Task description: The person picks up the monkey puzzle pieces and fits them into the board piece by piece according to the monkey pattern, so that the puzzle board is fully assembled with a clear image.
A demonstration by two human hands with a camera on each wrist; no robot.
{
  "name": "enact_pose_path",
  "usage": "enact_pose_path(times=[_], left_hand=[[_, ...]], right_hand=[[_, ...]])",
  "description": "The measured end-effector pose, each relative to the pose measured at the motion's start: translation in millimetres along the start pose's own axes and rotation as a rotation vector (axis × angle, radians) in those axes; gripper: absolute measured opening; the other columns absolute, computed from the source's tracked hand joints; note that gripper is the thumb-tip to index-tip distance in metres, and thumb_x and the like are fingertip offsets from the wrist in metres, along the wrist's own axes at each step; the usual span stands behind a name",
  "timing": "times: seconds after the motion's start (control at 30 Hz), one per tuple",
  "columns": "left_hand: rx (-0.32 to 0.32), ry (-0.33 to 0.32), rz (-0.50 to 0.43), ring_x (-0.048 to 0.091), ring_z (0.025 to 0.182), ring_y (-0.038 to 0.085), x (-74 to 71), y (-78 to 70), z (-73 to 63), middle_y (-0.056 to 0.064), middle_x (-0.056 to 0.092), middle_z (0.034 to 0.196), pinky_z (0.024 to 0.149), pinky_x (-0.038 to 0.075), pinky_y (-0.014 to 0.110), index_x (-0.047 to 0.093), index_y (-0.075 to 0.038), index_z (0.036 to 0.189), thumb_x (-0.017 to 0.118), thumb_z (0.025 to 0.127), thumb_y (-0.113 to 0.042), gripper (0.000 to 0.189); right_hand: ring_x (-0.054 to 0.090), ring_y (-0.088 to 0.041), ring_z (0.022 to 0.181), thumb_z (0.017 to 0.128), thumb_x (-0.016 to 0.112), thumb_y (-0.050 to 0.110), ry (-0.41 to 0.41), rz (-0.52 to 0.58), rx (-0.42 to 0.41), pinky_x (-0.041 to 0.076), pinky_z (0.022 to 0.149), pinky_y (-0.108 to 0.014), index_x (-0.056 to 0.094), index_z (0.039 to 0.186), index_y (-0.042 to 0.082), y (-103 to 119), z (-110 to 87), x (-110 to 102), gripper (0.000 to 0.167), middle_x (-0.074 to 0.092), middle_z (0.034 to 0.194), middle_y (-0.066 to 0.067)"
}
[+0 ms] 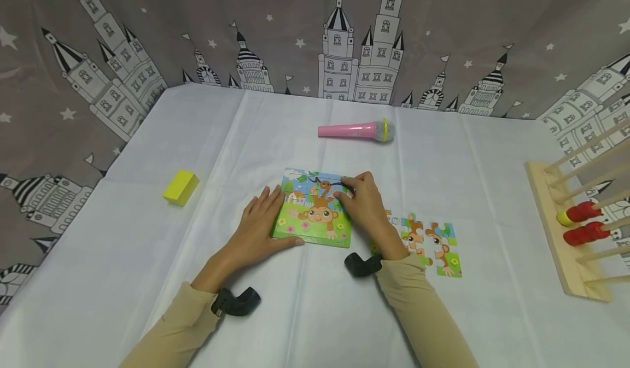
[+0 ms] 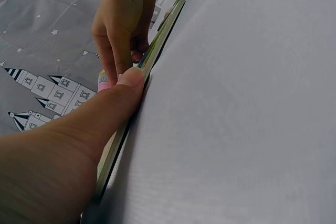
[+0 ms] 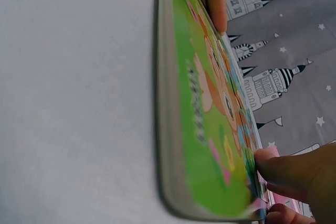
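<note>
A monkey-picture puzzle board lies flat on the white cloth, its thick edge showing in the right wrist view. My left hand rests along the board's left side, fingers straight, thumb at the front edge. At the upper right corner my right hand bends thumb and fingers to pinch a puzzle piece, mostly hidden by the fingertips. Thin pale seams cross the upper picture. Loose monkey puzzle pieces lie right of the board, some covered by the right wrist.
A pink microphone lies behind the board. Over on the left sits a yellow block. A wooden bead rack with red and yellow beads stands at the far right. Castle-print grey fabric hangs along the table's back.
</note>
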State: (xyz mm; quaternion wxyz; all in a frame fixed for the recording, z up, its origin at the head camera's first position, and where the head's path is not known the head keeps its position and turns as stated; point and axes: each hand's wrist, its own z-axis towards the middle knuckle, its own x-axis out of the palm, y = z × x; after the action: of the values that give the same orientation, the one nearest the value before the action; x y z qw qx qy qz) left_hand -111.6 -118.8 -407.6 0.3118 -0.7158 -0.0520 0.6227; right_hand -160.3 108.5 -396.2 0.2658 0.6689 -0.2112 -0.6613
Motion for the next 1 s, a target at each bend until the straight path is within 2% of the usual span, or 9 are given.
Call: enact_pose_path(times=[0.4,0.8,1.0], left_hand=[[-0.004,0.0,-0.003,0.002,0.142,0.031,0.4,0.2,0.2,0.013,0.011,0.153,0.113,0.004,0.05,0.017,-0.003,0.145,0.065,0.073,-0.056,0.101],[-0.001,0.005,-0.002,0.001,0.142,0.031,1.2,0.9,0.5,0.012,0.01,0.153,0.113,0.003,0.049,0.016,-0.004,0.145,0.064,0.073,-0.057,0.101],[0.003,-0.007,0.007,0.002,0.142,0.031,1.6,0.8,-0.1,0.013,0.011,0.153,0.113,0.004,0.049,0.017,-0.003,0.144,0.065,0.073,-0.056,0.101]], right_hand=[[0.042,-0.019,0.076,0.088,0.06,0.025,0.022,0.004,-0.006,0.038,0.067,-0.029,0.051,0.127,0.005,-1.8,-0.5,2.2,0.046,0.038,0.105,-0.014],[0.043,-0.019,0.073,0.09,0.055,0.02,0.039,0.025,-0.016,0.035,0.062,-0.026,0.054,0.122,0.002,-2.3,-2.1,-9.7,0.037,0.046,0.098,-0.014],[0.052,-0.024,0.087,0.09,0.055,0.023,0.126,-0.015,0.005,0.044,0.074,-0.033,0.054,0.124,0.006,1.3,-10.0,-28.3,0.038,0.055,0.106,-0.016]])
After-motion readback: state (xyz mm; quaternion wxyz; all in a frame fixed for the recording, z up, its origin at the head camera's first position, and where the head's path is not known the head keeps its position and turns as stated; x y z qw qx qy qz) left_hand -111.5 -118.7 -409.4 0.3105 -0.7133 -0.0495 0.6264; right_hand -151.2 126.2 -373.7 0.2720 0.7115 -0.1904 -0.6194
